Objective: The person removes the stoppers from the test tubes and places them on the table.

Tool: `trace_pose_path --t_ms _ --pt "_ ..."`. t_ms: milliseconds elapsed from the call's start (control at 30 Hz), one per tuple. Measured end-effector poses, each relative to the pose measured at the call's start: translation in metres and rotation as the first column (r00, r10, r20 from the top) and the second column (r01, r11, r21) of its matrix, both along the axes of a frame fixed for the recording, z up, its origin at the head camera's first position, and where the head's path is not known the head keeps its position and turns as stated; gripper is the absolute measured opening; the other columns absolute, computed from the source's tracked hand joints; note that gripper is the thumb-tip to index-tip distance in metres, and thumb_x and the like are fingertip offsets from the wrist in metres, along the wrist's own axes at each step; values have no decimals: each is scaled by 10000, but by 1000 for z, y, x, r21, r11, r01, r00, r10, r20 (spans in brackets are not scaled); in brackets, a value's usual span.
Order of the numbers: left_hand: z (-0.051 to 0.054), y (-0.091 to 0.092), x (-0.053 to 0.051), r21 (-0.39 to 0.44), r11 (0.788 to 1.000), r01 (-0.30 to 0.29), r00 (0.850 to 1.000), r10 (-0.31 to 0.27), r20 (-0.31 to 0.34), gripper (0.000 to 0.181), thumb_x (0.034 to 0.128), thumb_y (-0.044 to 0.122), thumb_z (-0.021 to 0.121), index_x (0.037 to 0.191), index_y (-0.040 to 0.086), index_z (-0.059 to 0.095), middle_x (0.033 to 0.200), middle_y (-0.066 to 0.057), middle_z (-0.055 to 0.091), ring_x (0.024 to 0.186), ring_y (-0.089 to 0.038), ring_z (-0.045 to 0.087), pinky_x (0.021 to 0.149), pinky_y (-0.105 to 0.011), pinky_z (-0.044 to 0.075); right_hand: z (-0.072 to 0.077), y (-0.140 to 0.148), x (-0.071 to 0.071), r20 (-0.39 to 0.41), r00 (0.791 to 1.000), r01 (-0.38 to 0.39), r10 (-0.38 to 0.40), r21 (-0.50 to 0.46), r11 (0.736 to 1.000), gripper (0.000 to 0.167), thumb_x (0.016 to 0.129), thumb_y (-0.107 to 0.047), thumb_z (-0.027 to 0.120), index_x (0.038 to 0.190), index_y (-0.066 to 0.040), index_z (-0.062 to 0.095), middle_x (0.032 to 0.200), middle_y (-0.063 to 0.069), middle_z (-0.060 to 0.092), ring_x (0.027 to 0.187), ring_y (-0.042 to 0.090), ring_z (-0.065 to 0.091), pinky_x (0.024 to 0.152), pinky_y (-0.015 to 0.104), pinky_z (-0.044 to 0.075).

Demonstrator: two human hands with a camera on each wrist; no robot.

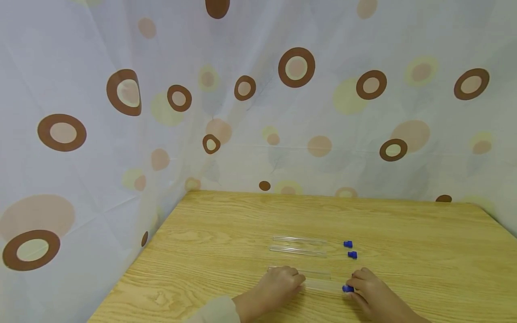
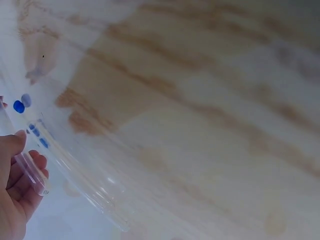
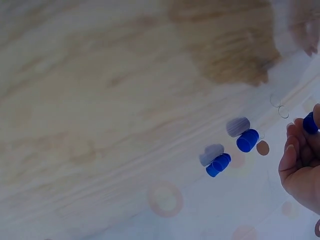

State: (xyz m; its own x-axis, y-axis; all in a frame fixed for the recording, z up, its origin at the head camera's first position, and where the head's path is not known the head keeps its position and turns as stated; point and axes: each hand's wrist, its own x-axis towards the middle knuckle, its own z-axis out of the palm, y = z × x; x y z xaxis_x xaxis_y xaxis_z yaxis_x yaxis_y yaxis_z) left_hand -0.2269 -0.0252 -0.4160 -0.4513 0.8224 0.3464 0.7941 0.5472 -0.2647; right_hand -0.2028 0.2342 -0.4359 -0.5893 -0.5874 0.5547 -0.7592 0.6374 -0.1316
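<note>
My left hand (image 1: 278, 287) holds a clear test tube (image 1: 323, 285) low over the front of the table; in the left wrist view the tube's rounded end (image 2: 42, 190) lies between thumb and fingers. A blue stopper (image 1: 348, 288) is at the tube's right end, pinched by my right hand (image 1: 373, 294). The right wrist view shows this stopper (image 3: 310, 123) partly covered by the thumb. Whether it sits inside the tube mouth I cannot tell. Just behind my left hand lies another clear tube (image 1: 313, 271), partly hidden by the fingers.
Farther back, two clear test tubes (image 1: 298, 250) lie side by side on the wooden table (image 1: 210, 251). Two blue stoppers (image 1: 352, 255) lie to their right. A patterned white curtain (image 1: 258, 112) hangs along the table's back and left sides.
</note>
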Motion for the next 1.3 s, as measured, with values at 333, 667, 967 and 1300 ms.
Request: trace_pose_path --t_ms 333,667,967,1300 --pt "-1 1 0 -8 1000 -6 998 5 -60 57 817 222 705 808 181 666 744 113 672 608 33 575 521 -20 435 -2 -1 0 -21 1000 -15 14 -29 999 85 815 -155 689 754 -107 653 724 -159 423 692 -69 278 507 104 298" --pt "-1 1 0 17 1000 14 994 -12 -105 128 808 237 707 716 181 638 648 117 625 565 34 554 460 -36 388 -6 0 -1 -132 991 -20 18 -18 1000 220 869 -238 626 735 -66 656 724 -137 412 698 -62 270 503 71 294" --pt "2 0 3 2 1000 -8 997 9 -75 101 814 252 702 745 194 657 666 129 624 605 48 577 512 -40 434 -5 -1 0 -181 983 -35 31 -19 999 285 901 -284 575 719 -76 646 714 -156 368 699 -59 249 522 58 247" --pt "3 -1 4 0 1000 2 996 -2 -84 133 819 265 698 714 196 655 614 136 593 531 73 496 491 -5 382 -6 -1 -2 -184 983 -21 20 -1 1000 287 880 -299 601 691 -87 643 698 -139 429 671 -45 278 510 60 266"
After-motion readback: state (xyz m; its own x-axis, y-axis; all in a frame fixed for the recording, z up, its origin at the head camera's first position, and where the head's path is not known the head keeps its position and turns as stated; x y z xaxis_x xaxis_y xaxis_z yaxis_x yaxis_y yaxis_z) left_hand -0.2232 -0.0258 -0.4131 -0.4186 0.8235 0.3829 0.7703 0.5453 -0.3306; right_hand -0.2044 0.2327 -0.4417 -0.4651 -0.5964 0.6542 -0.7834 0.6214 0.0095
